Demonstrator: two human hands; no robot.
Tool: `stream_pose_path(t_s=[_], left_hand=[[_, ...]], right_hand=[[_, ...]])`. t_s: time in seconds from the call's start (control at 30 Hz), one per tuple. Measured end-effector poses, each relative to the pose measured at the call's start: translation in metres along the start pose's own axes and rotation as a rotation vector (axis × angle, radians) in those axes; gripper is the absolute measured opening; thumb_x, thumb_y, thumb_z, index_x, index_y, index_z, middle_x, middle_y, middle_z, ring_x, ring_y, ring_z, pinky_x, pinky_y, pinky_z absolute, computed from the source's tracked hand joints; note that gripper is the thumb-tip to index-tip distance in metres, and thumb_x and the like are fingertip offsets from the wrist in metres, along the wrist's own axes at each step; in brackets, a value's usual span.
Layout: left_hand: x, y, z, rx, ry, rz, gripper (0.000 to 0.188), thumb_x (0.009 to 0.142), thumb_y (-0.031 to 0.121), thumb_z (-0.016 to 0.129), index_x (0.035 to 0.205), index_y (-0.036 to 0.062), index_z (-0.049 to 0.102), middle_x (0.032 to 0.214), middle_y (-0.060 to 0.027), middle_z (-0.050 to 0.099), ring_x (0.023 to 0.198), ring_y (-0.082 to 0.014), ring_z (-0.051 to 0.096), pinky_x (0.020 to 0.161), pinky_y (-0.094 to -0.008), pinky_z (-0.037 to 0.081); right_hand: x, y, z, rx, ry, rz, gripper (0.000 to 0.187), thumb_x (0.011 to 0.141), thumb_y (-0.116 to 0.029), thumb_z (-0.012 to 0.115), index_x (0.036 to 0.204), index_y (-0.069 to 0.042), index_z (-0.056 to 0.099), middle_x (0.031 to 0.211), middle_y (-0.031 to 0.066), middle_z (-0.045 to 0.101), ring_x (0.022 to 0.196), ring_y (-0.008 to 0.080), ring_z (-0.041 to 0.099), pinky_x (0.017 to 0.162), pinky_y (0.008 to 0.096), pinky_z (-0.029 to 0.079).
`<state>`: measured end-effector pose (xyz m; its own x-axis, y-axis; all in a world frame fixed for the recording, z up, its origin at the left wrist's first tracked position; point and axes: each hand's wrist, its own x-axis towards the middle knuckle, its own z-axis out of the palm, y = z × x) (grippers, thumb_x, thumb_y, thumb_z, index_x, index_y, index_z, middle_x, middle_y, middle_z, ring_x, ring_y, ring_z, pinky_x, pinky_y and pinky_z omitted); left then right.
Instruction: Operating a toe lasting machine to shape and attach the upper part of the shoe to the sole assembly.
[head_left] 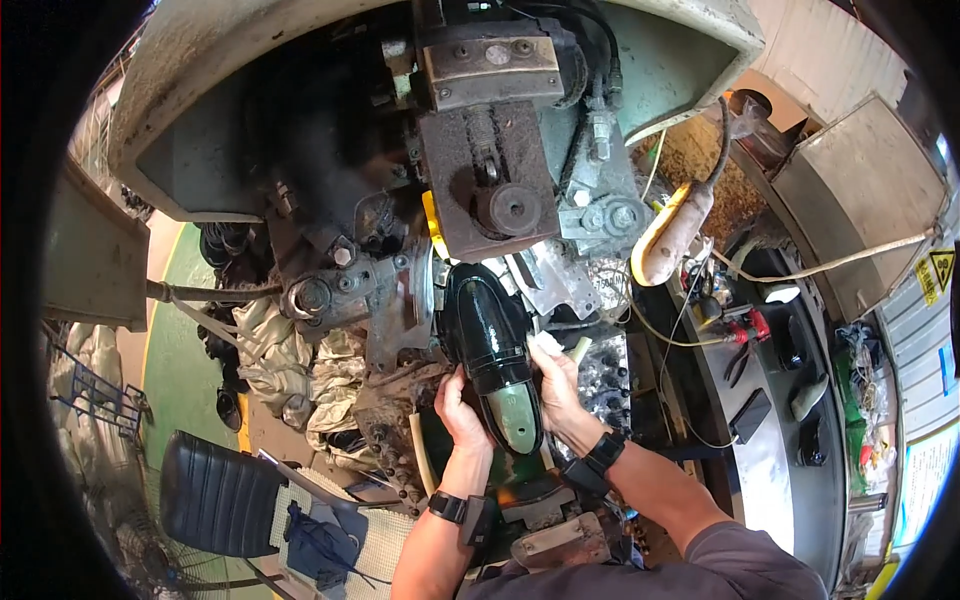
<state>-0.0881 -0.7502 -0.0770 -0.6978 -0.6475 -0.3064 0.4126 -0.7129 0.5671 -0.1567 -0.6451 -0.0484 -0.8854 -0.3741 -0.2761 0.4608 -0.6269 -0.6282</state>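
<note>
Shoe (488,318), held toe-first at the machine (455,150)
Left hand (464,414) and right hand (558,385) grasp its rear sides; matched pressure should keep it straight.

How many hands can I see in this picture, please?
2: the left hand at the left side of the glossy black shoe, the right hand at its right side. Each is partly hidden; no other hand shows.

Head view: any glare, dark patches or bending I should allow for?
Head view: bright reflections on the glossy black shoe; head view: deep shadow under the left side of the pale hood; head view: whitish glare on the right-hand bench, whose edge bends.
</note>
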Motion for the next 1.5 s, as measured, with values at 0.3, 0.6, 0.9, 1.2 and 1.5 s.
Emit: stream_pose_path(t_s=[0.3, 0.6, 0.9, 1.2, 1.5], left_hand=[[-0.007, 0.004, 0.010, 0.022, 0.014, -0.007, 0.018, 0.099, 0.015, 0.056, 0.095, 0.0014, 0.067, 0.098, -0.0067, 0.071, 0.088, -0.0177, 0.066, 0.080, -0.0323, 0.053], [-0.013, 0.014, 0.022, 0.028, 0.000, -0.093, 0.027, 0.102, 0.023, 0.056, 0.109, -0.0006, 0.069, 0.104, -0.0070, 0.072, 0.092, -0.0190, 0.068, 0.082, -0.0339, 0.054], [-0.009, 0.035, -0.016, 0.422, 0.011, 0.111, 0.029, 0.099, 0.029, 0.066, 0.106, 0.0010, 0.070, 0.096, -0.0018, 0.071, 0.084, -0.0119, 0.064, 0.076, -0.0267, 0.050], [-0.020, 0.022, 0.031, 0.051, 0.093, -0.149, 0.031, 0.098, 0.028, 0.069, 0.111, 0.0006, 0.069, 0.107, -0.0053, 0.072, 0.094, -0.0165, 0.067, 0.085, -0.0329, 0.053], [-0.022, 0.016, 0.033, -0.073, 0.142, -0.143, 0.020, 0.098, 0.018, 0.067, 0.100, -0.0011, 0.065, 0.100, -0.0099, 0.071, 0.088, -0.0206, 0.067, 0.079, -0.0354, 0.055]], right_hand=[[-0.006, -0.012, 0.013, 0.027, 0.045, 0.051, 0.025, 0.098, -0.019, 0.068, 0.115, -0.001, 0.069, 0.104, 0.0069, 0.073, 0.084, 0.0152, 0.070, 0.074, 0.0305, 0.059], [-0.012, -0.016, 0.018, 0.035, 0.060, 0.093, 0.027, 0.099, -0.019, 0.067, 0.120, -0.002, 0.067, 0.106, 0.0072, 0.073, 0.087, 0.0159, 0.070, 0.076, 0.0311, 0.060], [-0.015, -0.016, 0.012, 0.013, 0.014, 0.076, 0.023, 0.098, -0.017, 0.067, 0.116, -0.003, 0.069, 0.110, 0.0063, 0.072, 0.096, 0.0166, 0.069, 0.087, 0.0358, 0.059], [-0.016, -0.014, 0.013, -0.008, 0.093, 0.068, 0.017, 0.096, -0.014, 0.069, 0.106, -0.001, 0.070, 0.097, 0.0073, 0.074, 0.081, 0.0176, 0.071, 0.071, 0.0328, 0.061], [-0.017, -0.024, 0.019, -0.020, 0.166, 0.066, 0.014, 0.092, -0.013, 0.074, 0.096, 0.000, 0.071, 0.085, 0.0068, 0.073, 0.067, 0.0162, 0.069, 0.059, 0.0320, 0.060]])
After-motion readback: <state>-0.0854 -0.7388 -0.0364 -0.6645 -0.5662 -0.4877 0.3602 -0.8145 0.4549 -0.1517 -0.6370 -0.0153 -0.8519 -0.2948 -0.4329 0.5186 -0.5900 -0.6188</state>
